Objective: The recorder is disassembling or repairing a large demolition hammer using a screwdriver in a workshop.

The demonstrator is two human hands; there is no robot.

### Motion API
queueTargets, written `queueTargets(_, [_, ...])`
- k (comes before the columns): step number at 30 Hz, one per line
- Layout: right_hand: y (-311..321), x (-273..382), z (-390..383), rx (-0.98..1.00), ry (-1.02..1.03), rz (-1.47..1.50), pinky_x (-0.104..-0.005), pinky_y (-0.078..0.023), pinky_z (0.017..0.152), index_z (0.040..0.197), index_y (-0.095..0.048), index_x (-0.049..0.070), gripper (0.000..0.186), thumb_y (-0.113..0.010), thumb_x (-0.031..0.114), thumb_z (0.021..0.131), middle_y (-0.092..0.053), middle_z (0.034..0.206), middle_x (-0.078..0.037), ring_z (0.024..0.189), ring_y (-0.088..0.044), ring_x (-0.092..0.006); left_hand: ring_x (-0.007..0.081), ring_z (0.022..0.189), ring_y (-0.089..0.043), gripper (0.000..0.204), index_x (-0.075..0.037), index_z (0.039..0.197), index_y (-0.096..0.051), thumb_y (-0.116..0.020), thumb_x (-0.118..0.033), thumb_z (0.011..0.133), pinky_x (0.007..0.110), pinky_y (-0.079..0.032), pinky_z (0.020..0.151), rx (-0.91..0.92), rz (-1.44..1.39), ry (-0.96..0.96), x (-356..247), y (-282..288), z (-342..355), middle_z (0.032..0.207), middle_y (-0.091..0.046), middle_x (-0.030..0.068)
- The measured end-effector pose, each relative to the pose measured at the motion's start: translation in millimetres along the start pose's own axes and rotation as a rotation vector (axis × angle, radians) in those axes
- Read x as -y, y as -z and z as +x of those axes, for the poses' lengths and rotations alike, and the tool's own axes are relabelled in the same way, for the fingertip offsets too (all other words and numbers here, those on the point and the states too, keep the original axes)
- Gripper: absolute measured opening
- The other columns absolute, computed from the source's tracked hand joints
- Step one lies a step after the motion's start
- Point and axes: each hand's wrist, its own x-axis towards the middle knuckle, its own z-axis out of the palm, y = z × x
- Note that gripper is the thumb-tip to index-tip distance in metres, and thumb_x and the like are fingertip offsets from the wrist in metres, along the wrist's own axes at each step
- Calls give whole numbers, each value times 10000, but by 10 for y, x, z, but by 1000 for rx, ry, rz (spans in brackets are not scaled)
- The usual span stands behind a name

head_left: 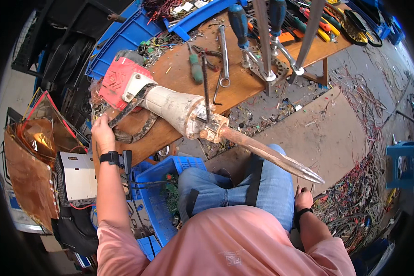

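A demolition hammer [170, 103] with a red and dirty white body lies aslant on the wooden bench. Its long pointed chisel [271, 154] juts past the bench edge, over my thighs. My left hand [103, 134] is closed round the black rear handle [129, 110], beside the coiled cord guard [123, 136]; some fingers are hidden. Low on the right, my right hand [303, 198] is closed near the chisel tip, apart from it. A thin dark piece shows by its fingertips, too small to name. A dark rod [205, 87] stands up at the chisel holder.
On the bench [170, 69] lie a green-handled screwdriver [196, 69], a ring spanner [224, 55] and pliers [207, 51]. A metal stand with blue handles [238, 25] rises behind. A blue crate [147, 172] holds circuit boards by my legs. Cut wires [349, 207] heap at right.
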Motion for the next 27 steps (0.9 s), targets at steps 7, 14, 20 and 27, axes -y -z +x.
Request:
queueTargets(7, [20,-10,-21,-24,-21,-2,-455,-465,735,850,-636,20,448,-441,422,872,-623,836,-236,827,-600,-385,186,628,-560,303,73,711,-592,-512,-184,851,312,-432,618,58,-25,80,-121,-30,-51,668,-589,128])
queueTargets(14, [49,27,-30,18,-50,9,-443,-463,754,855,-635,27,428,-450,413,869,-628,854,-222,849,-600,-370,166,486,-524,289,48,683,-571,-516,-174,860,286,-425,447,29,-49,-4,-103,-19,-31,631,-558,87])
queueTargets(20, [50,9,-12,24,-58,9,-437,-461,766,854,-635,29,428,-450,414,870,-630,862,-215,861,-599,-363,154,448,-514,290,30,674,-561,-516,-185,865,280,-420,433,29,-97,76,-188,-47,-81,614,-542,76])
queueTargets(27, [90,28,-45,36,-56,8,-435,-462,763,856,-635,28,428,-451,414,869,-629,863,-217,860,-599,-365,164,461,-517,322,38,661,-557,-507,-208,863,290,-422,449,22,-65,76,-158,-63,-76,620,-543,81])
